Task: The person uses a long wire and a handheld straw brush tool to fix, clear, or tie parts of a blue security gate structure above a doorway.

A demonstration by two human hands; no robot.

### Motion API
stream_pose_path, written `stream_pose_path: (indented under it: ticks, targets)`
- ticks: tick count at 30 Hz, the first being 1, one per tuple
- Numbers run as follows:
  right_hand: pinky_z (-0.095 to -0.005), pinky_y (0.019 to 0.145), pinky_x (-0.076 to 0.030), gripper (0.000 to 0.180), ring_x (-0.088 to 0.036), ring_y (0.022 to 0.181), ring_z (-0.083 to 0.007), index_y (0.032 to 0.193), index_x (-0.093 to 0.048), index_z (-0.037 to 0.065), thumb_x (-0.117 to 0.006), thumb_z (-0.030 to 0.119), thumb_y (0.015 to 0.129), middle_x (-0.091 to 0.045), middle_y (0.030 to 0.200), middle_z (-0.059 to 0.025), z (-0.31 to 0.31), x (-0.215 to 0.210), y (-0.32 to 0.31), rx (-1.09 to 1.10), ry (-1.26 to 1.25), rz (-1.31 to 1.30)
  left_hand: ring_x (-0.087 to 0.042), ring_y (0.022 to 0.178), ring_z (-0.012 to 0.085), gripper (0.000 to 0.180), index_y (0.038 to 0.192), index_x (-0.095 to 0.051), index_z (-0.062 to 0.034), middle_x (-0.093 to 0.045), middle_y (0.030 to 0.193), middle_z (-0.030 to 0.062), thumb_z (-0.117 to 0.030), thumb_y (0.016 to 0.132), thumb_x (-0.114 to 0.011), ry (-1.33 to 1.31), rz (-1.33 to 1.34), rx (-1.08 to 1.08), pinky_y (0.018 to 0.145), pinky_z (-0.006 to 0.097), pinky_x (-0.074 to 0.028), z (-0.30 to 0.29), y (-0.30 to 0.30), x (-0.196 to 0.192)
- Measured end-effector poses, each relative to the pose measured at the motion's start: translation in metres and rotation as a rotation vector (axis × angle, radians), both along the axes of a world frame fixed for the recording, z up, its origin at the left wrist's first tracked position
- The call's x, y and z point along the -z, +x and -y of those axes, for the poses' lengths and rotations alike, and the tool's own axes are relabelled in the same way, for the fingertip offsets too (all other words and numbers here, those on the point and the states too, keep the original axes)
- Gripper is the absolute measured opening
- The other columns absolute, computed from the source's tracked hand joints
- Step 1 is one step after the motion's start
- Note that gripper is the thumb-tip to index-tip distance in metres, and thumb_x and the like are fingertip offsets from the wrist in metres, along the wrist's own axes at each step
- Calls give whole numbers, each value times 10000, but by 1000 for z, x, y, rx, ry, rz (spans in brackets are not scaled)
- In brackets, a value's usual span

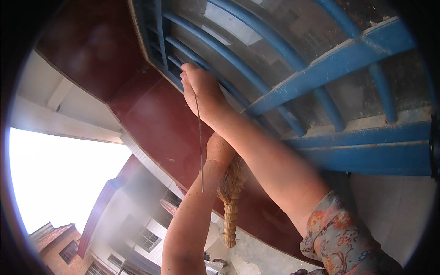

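My right hand (204, 87) is raised against the blue window bars (220, 39), its fingers curled closed. A thin, slightly bent wire or rod (200, 142) runs down from it, passing in front of my left wrist. Below, my left hand (221, 149) is partly covered by my right forearm, which crosses over it; its fingers are hidden. A straw hand broom (231, 206) with a ridged, bound stem hangs right beside the left hand, which appears to grip it. The broom's upper part disappears behind my right forearm.
The blue metal frame (330, 64) with dusty glass fills the upper right. Dark red wall panels (151, 114) adjoin it. A pale ledge (68, 114) runs along the left. Beyond and below are a white building (149, 238) and a brick house (64, 247).
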State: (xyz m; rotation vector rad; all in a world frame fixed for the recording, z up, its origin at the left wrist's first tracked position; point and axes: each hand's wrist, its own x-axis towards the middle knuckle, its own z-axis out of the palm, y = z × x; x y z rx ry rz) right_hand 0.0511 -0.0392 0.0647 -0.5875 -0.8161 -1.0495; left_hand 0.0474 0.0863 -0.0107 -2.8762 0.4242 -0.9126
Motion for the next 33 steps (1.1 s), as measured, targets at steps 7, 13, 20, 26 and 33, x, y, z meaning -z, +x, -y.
stream_pose_path:
  ticks: [7, 13, 20, 26, 33]
  targets:
    - [-419, 588, -472, 122, -577, 655, -410, 894, -529, -48, -456, 45, 867, -578, 678, -238, 7, 5, 8, 269, -73, -36, -483, 1135, 139, 275, 1119, -580, -116, -538, 1227, 15, -139, 885, -436, -134, -87, -126, 933, 271, -388, 13, 4, 0]
    - [-396, 612, -471, 126, -588, 701, -391, 917, -532, -42, -478, 63, 873, -593, 732, -243, 5, 11, -10, 66, 84, 50, -530, 1003, 170, 287, 1122, -536, -41, -574, 1104, 84, -152, 859, -563, -208, -25, 318, 850, 304, -437, -29, 17, 3]
    - [-392, 653, -473, 135, -591, 731, -392, 943, -529, -38, -493, 73, 876, -608, 778, -212, 30, 24, -15, 188, -110, -8, -526, 1006, 161, 336, 1172, -497, -14, -572, 1097, 91, -139, 871, -577, 90, 149, 32, 848, 304, -434, -6, 14, 8]
    - [-409, 680, -490, 150, -592, 796, -367, 961, -522, -33, -501, 12, 819, -606, 856, -183, 26, 48, -21, 553, -304, 47, -590, 894, 261, 269, 1090, -537, -45, -617, 970, 156, -184, 860, -555, -401, 33, 175, 768, 335, -465, -23, -3, -10]
    - [-369, 717, -503, 104, -586, 846, -303, 885, -527, -4, -523, 13, 784, -598, 848, -143, 30, 57, -17, 633, -280, 86, -507, 685, 62, 317, 956, -594, -11, -585, 754, 4, -317, 932, -514, -664, 93, 193, 635, 220, -434, 53, -106, -59]
